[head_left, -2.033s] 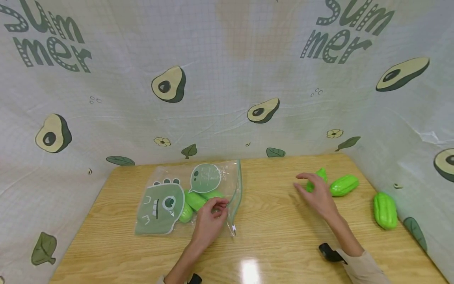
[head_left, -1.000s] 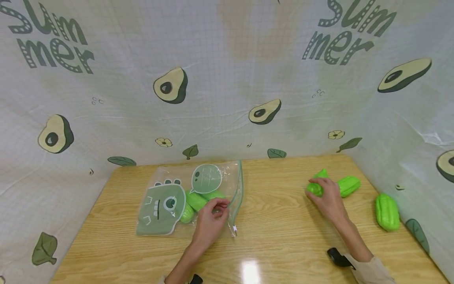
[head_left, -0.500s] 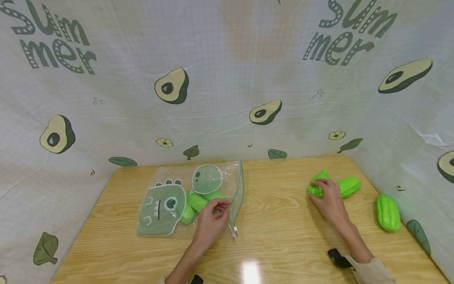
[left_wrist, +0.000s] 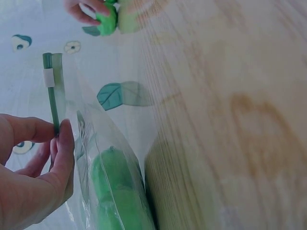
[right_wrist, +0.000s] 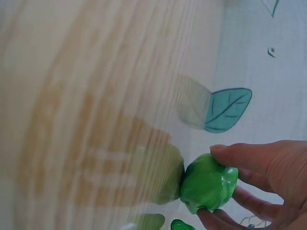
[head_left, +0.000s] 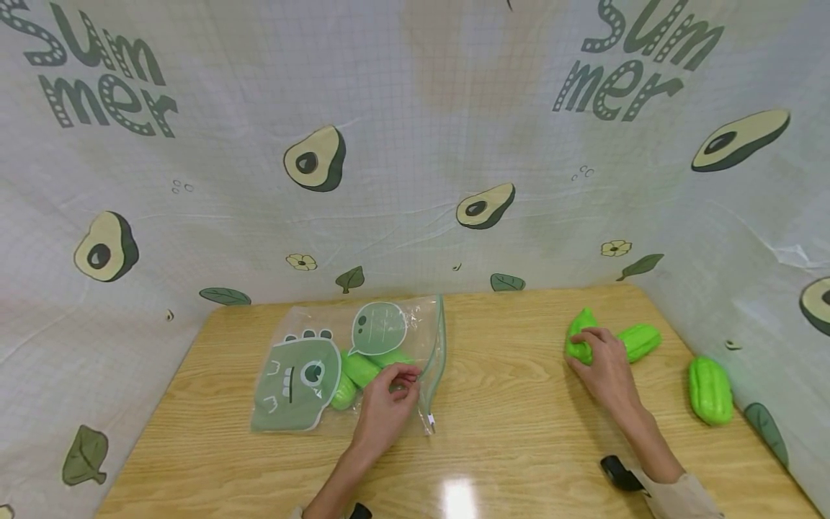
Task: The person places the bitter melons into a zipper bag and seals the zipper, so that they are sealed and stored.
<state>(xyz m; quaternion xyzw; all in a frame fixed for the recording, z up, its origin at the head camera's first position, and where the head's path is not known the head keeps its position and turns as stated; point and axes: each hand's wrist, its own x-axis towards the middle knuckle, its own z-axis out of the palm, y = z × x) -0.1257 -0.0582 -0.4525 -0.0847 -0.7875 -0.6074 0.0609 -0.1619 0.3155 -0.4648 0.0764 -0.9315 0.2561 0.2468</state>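
In the head view, a clear slider zip bag (head_left: 288,404) with a green monster print lies at the left of the table, several green ribbed pieces (head_left: 359,368) inside it. My left hand (head_left: 384,405) pinches the bag's zip edge between thumb and fingers; the left wrist view shows the green zip strip (left_wrist: 54,108) and its white slider (left_wrist: 49,77). At the right, my right hand (head_left: 606,367) grips a glossy bright green ribbed toy vegetable (head_left: 577,349) with a pointed end. In the right wrist view, thumb and fingers surround this vegetable (right_wrist: 208,184), close against the tabletop.
A second green ribbed vegetable (head_left: 640,340) lies just beyond my right hand, partly hidden by it. Another one (head_left: 710,390) rests near the table's right edge. A printed cloth (head_left: 389,158) hangs round the back and sides of the wooden table (head_left: 506,432).
My right hand has moved rightward and taken hold of the pointed green vegetable, which has turned slightly in its grip. The left hand stays at the bag's zip edge.
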